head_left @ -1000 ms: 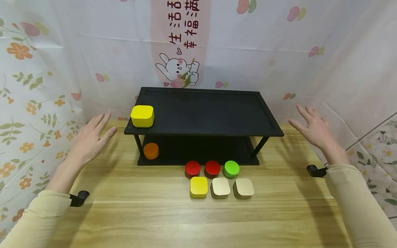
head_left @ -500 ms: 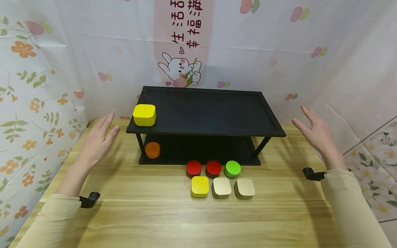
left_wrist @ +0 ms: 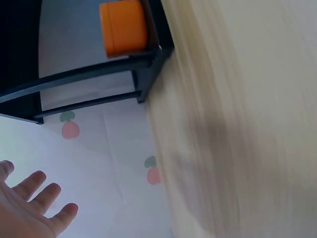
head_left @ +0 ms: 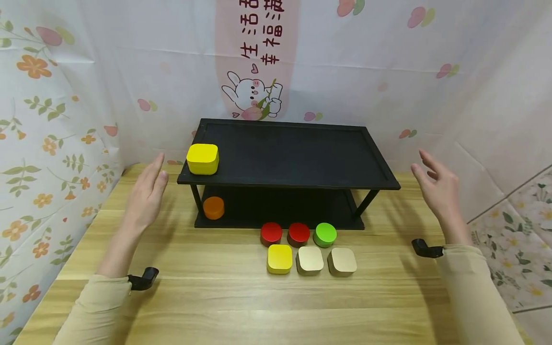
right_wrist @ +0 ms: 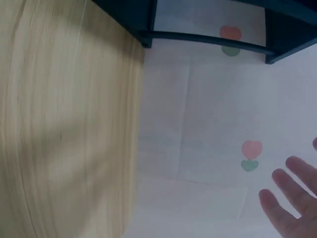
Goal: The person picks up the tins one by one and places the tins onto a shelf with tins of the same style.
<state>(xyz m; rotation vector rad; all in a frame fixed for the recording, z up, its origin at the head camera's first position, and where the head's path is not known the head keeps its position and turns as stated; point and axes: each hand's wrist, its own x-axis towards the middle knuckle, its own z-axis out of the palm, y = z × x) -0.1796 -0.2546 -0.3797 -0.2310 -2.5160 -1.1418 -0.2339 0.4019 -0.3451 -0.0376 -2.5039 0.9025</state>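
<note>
My left hand (head_left: 145,199) hovers over the table to the left of a black two-tier shelf (head_left: 284,153), its fingers extended and holding nothing. On the other side, my right hand (head_left: 440,191) is held in the air right of the shelf, fingers loosely bent and nothing in them. A yellow rounded box (head_left: 202,159) sits on the top tier's left front corner. Below it, an orange round piece (head_left: 213,208) stands on the lower tier. In the left wrist view, spread fingers (left_wrist: 43,197) show at the lower left; in the right wrist view, fingers (right_wrist: 292,191) appear at the lower right.
Before the shelf stand two red round pieces (head_left: 271,234), a green round piece (head_left: 325,234), a yellow square piece (head_left: 279,258) and two beige square pieces (head_left: 309,260). They rest on a wooden table (head_left: 224,306). A patterned curtain (head_left: 345,86) hangs behind and at the sides.
Both forearms have moved inward a little, the left to the right and the right to the left. The right fingers have become more bent. The head view has shifted slightly; the pieces stay put.
</note>
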